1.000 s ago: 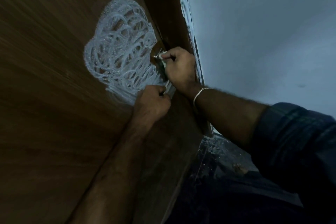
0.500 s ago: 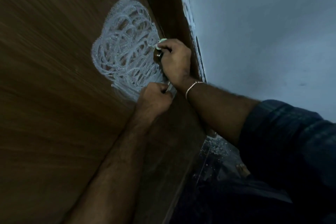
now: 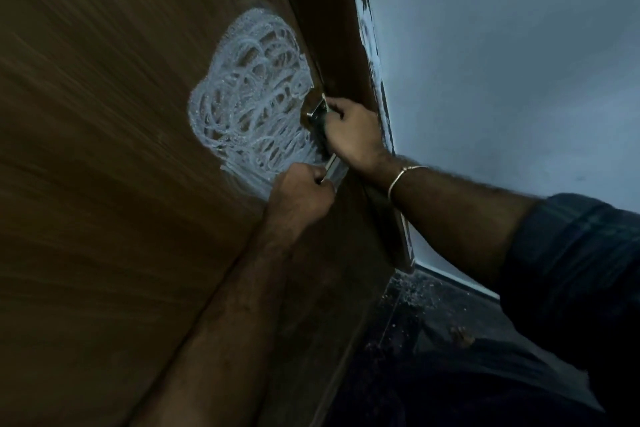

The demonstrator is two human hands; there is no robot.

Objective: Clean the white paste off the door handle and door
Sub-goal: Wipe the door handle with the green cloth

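the person's right arm wears a dark blue sleeve rolled up above the forearm. a thin metal bangle circles the right wrist. the left forearm is bare, with no sleeve showing.

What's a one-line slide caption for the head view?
Both hands at the metal door handle, right hand at its top, left hand gripping its lower end, beside swirled white paste on the wooden door.

Nothing here can be read: no words, labels, brand marks or numbers. The brown door carries only looping white paste scribbles, which form no letters. The metal door handle beside the paste shows no marking in this dim light, and the pale wall is blank.
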